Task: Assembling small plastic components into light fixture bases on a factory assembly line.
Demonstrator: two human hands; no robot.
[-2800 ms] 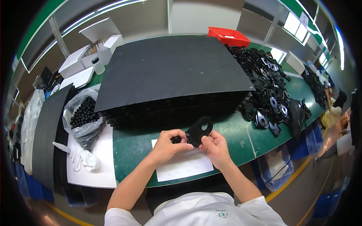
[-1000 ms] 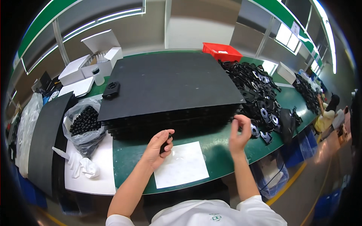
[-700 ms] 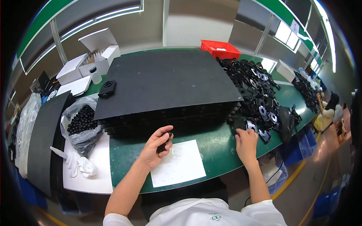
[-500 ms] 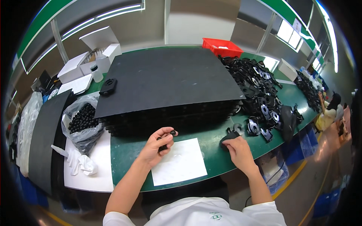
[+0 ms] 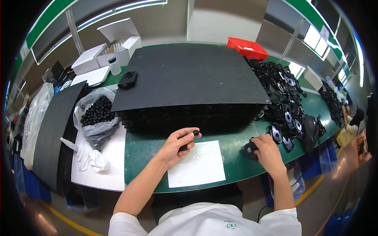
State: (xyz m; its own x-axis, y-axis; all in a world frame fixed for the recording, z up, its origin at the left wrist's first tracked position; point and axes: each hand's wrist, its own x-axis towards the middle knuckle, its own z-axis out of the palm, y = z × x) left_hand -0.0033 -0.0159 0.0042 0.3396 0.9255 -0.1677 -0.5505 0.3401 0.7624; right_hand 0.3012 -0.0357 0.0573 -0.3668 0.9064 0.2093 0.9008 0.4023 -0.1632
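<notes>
Black ball [image 5: 195, 133] left, rounded part [image 5: 249, 151] right

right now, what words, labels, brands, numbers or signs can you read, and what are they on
None can be read clearly.
Green print on the white shirt: too small.
White tag at upper right: too small and blurred.
Black part in the right hand: no lettering shows.

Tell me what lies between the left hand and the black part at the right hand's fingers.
In the head view, part of a white sheet, then green tabletop, lies between the left hand and the black part.
</notes>
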